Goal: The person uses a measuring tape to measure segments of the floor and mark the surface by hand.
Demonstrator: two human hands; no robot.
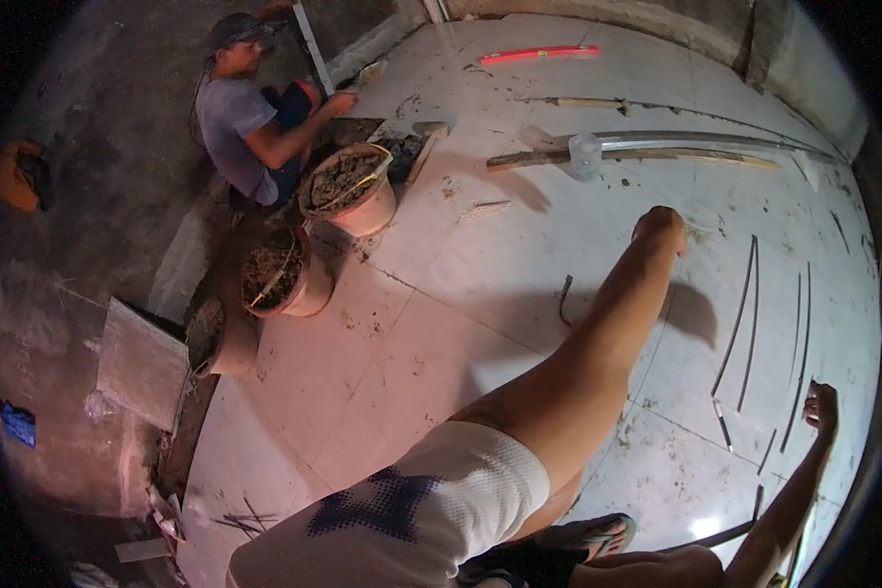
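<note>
Mud-flecked white tiled floor; stained grey wall; our left hand, right hand: fingers curled; grasp, we cannot tell.

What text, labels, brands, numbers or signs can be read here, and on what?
None readable.
Red level: any markings too small to read.
Blue packet: too blurred to read.
White sleeve: dark star print, no letters visible.
</note>
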